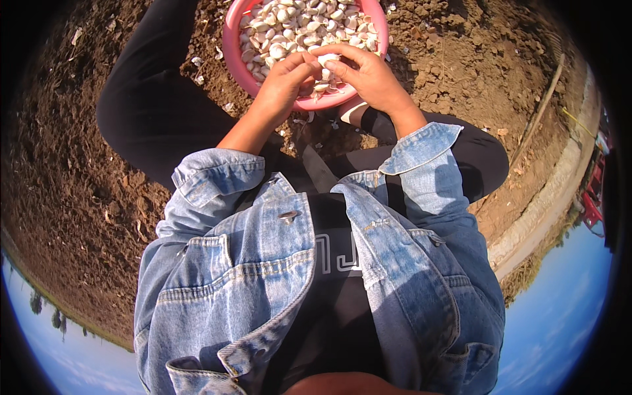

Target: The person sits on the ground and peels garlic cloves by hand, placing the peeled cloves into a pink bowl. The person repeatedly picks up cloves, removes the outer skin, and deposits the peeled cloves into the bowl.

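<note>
A round pink plastic basin (231, 49) holds many loose garlic cloves (311, 27), whitish with papery skins. Over its near edge my right hand (368, 69) pinches a white piece of garlic (328, 59) between thumb and forefinger. My left hand (291, 79) is close beside it at the left, its fingers curled and its thumb against the forefinger, near the same garlic. Whether it grips anything is hidden by the fingers. Below the hands, more cloves and loose skins (330, 90) lie at the basin's near side.
My bent legs in black trousers (148, 108) flank the basin's near side. Brown clumpy soil (74, 163) surrounds me, with scraps of garlic skin (197, 61) on it. At the right are a long thin stick (543, 101) and a pale concrete edge (538, 212).
</note>
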### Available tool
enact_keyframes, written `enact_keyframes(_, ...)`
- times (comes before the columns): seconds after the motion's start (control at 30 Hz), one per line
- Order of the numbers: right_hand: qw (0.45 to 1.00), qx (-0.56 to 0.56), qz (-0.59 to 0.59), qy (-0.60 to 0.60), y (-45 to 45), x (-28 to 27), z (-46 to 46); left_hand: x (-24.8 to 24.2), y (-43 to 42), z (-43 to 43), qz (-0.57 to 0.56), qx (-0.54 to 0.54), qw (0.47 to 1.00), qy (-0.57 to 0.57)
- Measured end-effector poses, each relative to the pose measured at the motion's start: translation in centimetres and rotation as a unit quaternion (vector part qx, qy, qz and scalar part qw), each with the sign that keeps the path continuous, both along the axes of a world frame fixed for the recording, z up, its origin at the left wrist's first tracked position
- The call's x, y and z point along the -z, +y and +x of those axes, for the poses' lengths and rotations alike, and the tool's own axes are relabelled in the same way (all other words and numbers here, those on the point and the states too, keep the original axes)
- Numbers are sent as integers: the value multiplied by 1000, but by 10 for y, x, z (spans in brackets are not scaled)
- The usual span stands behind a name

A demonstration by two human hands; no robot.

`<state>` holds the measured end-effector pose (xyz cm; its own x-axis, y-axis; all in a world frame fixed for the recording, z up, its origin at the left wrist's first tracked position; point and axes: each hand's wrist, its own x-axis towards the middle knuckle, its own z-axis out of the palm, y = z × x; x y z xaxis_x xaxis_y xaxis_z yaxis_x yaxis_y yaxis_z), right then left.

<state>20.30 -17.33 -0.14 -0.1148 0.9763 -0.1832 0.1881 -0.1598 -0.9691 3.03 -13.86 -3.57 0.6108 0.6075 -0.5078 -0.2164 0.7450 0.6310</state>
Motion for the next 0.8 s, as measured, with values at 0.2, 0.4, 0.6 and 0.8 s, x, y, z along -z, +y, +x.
enact_keyframes(0.2, 994, 11, -90, 53, -3, -1, 0, -1, 4, -4, 19, 41, 999, 18)
enact_keyframes(0.4, 1000, 0, -27, -5, -2, 3, 1, 1, 3, -4, 68, 61, 995, 46)
enact_keyframes(0.6, 999, 14, 1, 39, 0, -4, -4, 0, 2, -7, 76, 71, 994, 22)
enact_keyframes(0.8, 996, 40, -24, 80, -5, 6, -4, 1, 1, -6, 81, 79, 993, 22)
